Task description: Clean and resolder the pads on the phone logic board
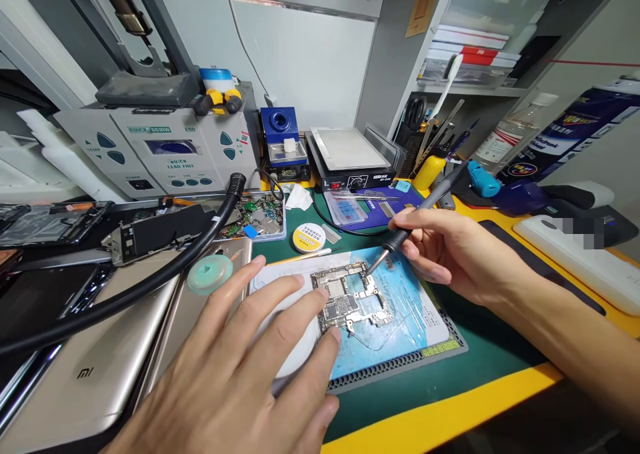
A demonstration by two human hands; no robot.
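**Close Work Called for a Light Touch**

You spread the fingers of your left hand [250,354] apart, palm down, the index and middle fingertips at the left edge of the bare circuit board [345,307]; how hard they pressed could not be told. The board lay flat on a blue-and-white work sheet [370,364]. At its far right part you brought the tip of a soldering iron [397,241], though whether metal met metal was too small to tell. To the right, the thumb and fingers of your right hand [450,247] were clamped on the iron's dark grip. Good control asked for small finger movements, a slanted shaft clear of neighboring parts, and even holding pressure at the board's rim, with the left fingertips well back from the hot tip.

Textures ran across the bench: at left, a smooth gold phone back [95,354] under a ribbed-ended black hose [200,247]; then a translucent green disc [210,273] and, partly hidden beneath your left fingers, a round white disc [295,347]. The board showed jagged cutouts and gray shield metal, the sheet a glossy, scuffed face, and the green mat [485,334] at right a matte one.
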